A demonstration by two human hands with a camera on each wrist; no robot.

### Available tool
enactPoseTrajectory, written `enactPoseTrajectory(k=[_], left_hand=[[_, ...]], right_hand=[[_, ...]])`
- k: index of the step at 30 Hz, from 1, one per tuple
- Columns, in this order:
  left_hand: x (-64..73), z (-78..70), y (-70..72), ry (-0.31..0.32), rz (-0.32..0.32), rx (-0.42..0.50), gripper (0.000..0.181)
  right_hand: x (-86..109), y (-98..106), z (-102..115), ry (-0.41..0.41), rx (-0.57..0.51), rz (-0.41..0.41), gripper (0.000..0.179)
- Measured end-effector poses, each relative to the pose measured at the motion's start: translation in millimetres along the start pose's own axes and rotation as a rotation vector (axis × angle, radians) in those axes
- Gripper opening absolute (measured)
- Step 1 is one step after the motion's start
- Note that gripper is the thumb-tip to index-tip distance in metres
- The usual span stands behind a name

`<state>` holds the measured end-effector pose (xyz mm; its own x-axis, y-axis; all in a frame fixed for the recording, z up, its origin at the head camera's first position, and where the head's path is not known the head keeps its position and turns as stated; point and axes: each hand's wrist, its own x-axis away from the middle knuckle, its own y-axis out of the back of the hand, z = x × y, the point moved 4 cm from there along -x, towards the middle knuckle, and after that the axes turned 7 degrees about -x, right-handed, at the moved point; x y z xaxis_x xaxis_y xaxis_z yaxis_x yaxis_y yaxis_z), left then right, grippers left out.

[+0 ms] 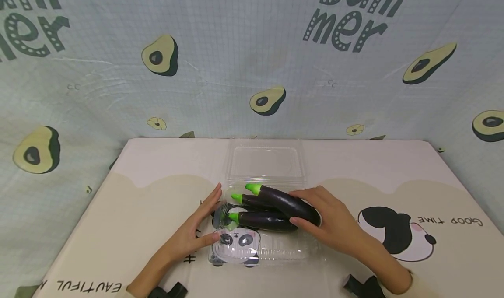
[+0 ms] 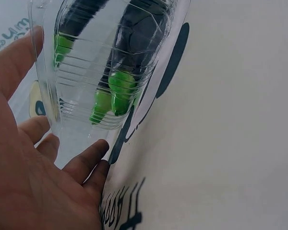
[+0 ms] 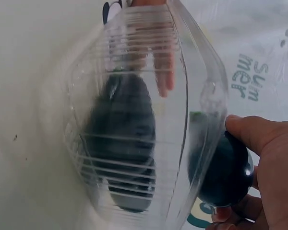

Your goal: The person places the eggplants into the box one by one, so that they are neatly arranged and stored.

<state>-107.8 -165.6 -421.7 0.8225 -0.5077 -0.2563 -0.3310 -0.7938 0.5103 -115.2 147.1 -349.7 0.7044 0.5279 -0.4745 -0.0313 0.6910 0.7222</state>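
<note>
A clear plastic clamshell container [image 1: 283, 247] lies on the table with its lid [image 1: 265, 160] folded back. My right hand [image 1: 334, 221] grips the thick end of a dark purple eggplant [image 1: 287, 201], whose green stem end points left. Below it two more eggplants lie in the container, one nearer me [image 1: 264, 220] and one partly hidden behind [image 1: 252, 201]. In the right wrist view, the held eggplant [image 3: 225, 172] is at the container's rim. My left hand [image 1: 198, 228] has its fingers spread at the container's left side, the thumb at the rim.
The table [image 1: 157, 228] has a printed cover with a panda under the container and a dog figure [image 1: 397, 232] at right. A cloth with avocado prints [image 1: 267, 101] hangs behind. Dark straps or mounts [image 1: 364, 287] show near both wrists.
</note>
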Motion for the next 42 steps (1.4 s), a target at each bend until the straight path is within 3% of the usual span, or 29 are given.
enactPoseTrajectory(k=[9, 21, 42], left_hand=[[-0.1, 0.9, 0.2, -0.007, -0.001, 0.001, 0.087], [1.5, 0.9, 0.9, -0.013, 0.005, 0.005, 0.087], [3.4, 4.4, -1.5, -0.023, 0.001, -0.002, 0.087]], right_hand=[[0.3, -13, 5, -0.014, -0.021, 0.062, 0.052], [0.1, -29, 14, 0.040, -0.023, 0.112, 0.049], [3.5, -43, 14, 0.065, -0.011, 0.227, 0.049]])
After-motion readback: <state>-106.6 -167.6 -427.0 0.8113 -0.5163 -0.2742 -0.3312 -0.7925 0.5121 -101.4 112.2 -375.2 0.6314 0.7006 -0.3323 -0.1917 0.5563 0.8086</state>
